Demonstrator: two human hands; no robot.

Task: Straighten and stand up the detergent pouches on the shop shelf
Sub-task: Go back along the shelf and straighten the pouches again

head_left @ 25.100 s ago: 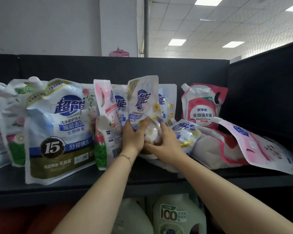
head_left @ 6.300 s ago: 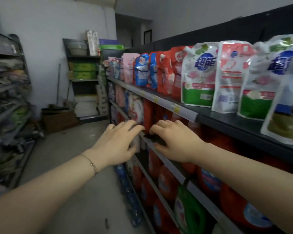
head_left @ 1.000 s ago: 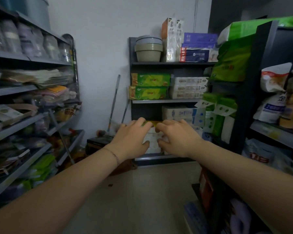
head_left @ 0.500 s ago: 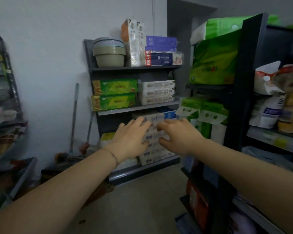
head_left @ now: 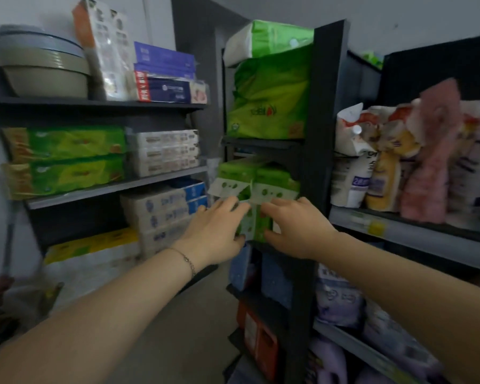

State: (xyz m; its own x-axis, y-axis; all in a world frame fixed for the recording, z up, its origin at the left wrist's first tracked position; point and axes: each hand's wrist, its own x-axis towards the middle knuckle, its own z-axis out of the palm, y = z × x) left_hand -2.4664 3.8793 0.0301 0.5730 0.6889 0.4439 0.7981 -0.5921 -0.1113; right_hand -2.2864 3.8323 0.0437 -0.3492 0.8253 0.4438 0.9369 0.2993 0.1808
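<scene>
Hovering left hand [head_left: 215, 234] and right hand [head_left: 298, 231] now face green packs [head_left: 261, 177].

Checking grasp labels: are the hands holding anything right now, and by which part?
Nothing is held: left hand and right hand hover open before the green tissue packs.

two bare hands [head_left: 214, 234] [head_left: 298, 231], one bracelet [head_left: 188, 262]

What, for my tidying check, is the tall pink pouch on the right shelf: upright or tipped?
Upright: the tall pink plastic pouch stands on end, its top pointing up; blurred.
</scene>
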